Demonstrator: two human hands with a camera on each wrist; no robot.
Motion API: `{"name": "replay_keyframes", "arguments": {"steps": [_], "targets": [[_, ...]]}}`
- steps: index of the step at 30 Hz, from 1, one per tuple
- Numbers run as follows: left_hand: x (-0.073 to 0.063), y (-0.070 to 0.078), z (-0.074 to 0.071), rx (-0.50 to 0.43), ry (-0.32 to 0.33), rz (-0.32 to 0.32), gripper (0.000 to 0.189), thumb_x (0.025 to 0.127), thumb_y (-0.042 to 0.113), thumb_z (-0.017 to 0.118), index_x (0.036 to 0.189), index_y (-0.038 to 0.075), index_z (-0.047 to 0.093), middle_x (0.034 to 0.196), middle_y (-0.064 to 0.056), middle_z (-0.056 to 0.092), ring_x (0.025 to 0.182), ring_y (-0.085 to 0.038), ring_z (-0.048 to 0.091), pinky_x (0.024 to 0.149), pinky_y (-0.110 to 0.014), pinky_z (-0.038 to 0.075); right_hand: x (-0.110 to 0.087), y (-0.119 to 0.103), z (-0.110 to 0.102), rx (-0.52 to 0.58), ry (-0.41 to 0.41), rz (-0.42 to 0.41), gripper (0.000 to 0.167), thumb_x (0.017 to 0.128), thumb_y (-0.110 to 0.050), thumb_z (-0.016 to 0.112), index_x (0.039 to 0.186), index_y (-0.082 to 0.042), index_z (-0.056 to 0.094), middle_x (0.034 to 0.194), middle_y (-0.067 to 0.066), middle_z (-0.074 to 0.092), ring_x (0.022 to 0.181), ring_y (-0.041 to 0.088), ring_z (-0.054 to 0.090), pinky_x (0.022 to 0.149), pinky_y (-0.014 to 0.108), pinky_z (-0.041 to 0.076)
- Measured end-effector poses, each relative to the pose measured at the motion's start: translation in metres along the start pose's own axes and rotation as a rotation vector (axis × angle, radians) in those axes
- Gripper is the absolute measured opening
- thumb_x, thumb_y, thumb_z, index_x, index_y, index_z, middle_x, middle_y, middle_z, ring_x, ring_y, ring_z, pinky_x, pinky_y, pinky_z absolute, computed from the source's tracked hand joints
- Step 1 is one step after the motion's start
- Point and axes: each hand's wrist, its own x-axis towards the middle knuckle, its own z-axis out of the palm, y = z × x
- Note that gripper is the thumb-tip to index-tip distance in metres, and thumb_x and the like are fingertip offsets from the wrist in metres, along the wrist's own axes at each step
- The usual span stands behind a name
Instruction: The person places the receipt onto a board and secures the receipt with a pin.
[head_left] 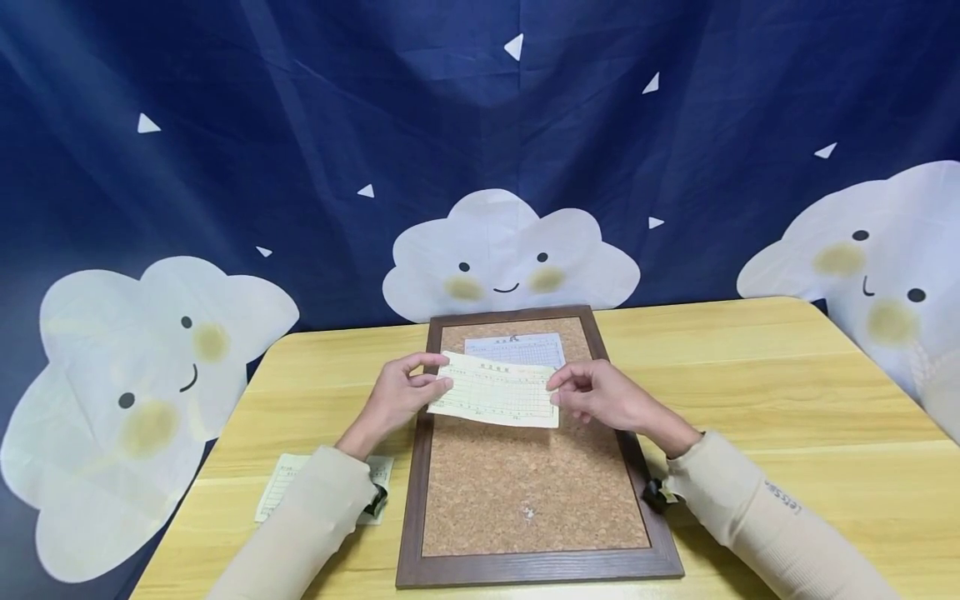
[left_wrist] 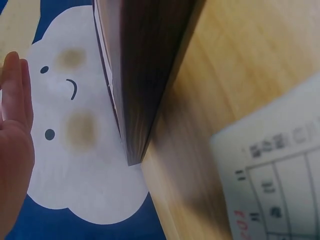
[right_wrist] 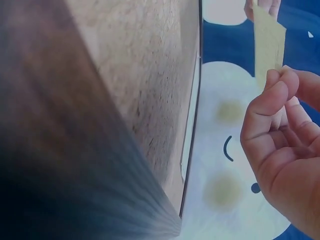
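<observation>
In the head view a pale yellow printed form point(head_left: 495, 392) is stretched between both hands above a cork board point(head_left: 525, 492). My left hand point(head_left: 401, 390) pinches its left end between thumb and fingers. At the other end, my right hand point(head_left: 600, 393) pinches the right edge with thumb and index finger; the right wrist view shows that hand point(right_wrist: 287, 135) with the form point(right_wrist: 269, 45) seen nearly edge-on. Partly covered by the yellow form, a white form point(head_left: 517, 343) lies at the top of the cork. The left wrist view catches only part of the left hand point(left_wrist: 16, 110).
The cork board has a dark brown wooden frame point(head_left: 540, 568) and lies on a light wood table point(head_left: 787, 400). Left of it, further paper forms point(head_left: 281, 483) lie partly under the left forearm. A blue curtain with clouds point(head_left: 510, 250) hangs behind the table.
</observation>
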Motion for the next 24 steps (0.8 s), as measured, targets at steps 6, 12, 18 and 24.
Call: {"name": "replay_keyframes", "arguments": {"steps": [6, 12, 18, 24], "targets": [[0.001, -0.001, 0.003, -0.004, -0.065, -0.009, 0.036, 0.091, 0.008, 0.072, 0.124, -0.004, 0.063, 0.095, -0.02, 0.073, 0.08, -0.012, 0.069, 0.07, -0.024, 0.053, -0.002, 0.002, -0.005, -0.014, 0.008, 0.021, 0.016, 0.094, -0.001, 0.065, 0.108, 0.009, 0.065, 0.081, 0.012, 0.062, 0.064, 0.018, 0.053, 0.055, 0.026, 0.049], [0.001, -0.004, 0.004, 0.052, -0.125, -0.013, 0.039, 0.092, 0.01, 0.072, 0.127, -0.003, 0.062, 0.094, -0.018, 0.074, 0.076, -0.016, 0.07, 0.074, -0.027, 0.053, -0.003, 0.005, -0.01, -0.027, -0.003, 0.04, 0.016, 0.095, -0.001, 0.063, 0.107, 0.009, 0.065, 0.082, 0.013, 0.06, 0.065, 0.02, 0.054, 0.056, 0.027, 0.049], [0.001, -0.005, 0.006, 0.054, -0.167, -0.015, 0.041, 0.092, 0.005, 0.07, 0.13, -0.005, 0.059, 0.087, -0.017, 0.074, 0.068, -0.02, 0.068, 0.071, -0.034, 0.056, -0.002, 0.01, -0.014, -0.041, -0.014, 0.043, 0.014, 0.096, -0.001, 0.062, 0.107, 0.008, 0.066, 0.08, 0.014, 0.06, 0.065, 0.02, 0.054, 0.055, 0.028, 0.049], [0.001, -0.007, 0.009, 0.049, -0.199, -0.019, 0.042, 0.092, 0.002, 0.07, 0.13, -0.007, 0.058, 0.067, -0.02, 0.067, 0.066, -0.022, 0.067, 0.068, -0.039, 0.058, 0.0, 0.013, -0.015, -0.051, -0.017, 0.048, 0.013, 0.095, 0.001, 0.062, 0.104, 0.009, 0.066, 0.077, 0.011, 0.058, 0.064, 0.019, 0.053, 0.054, 0.028, 0.049]]}}
